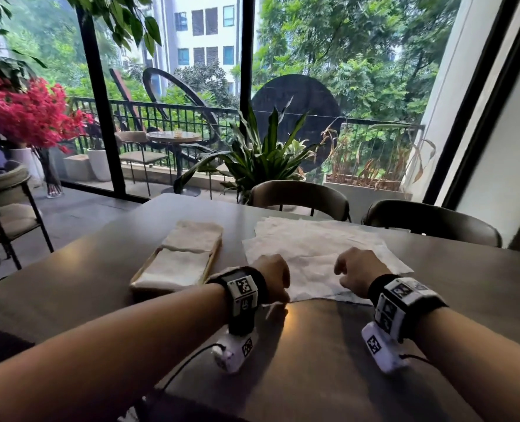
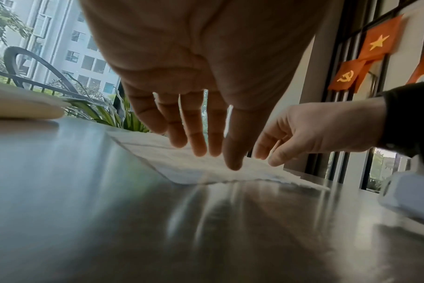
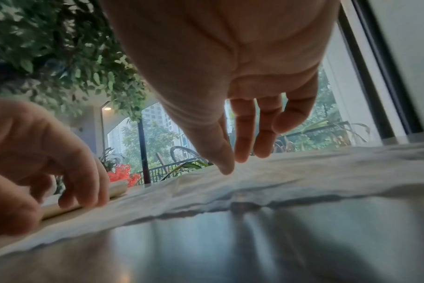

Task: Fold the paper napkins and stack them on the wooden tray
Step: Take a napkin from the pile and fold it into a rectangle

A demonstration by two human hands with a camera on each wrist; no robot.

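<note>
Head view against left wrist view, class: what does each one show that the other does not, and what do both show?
Only the head view shows the folded napkins lying on the wooden tray, two chairs across the table, and the red flowers.

Only the left wrist view shows the underside of the left hand, fingers straight and reaching down toward the paper, and the red flags on the wall.

Both show the right hand, the unfolded napkins and the dark table.

Napkins and tray on the table

Unfolded white napkins were spread flat; folded ones were stacked in the wooden tray beside them.
</note>
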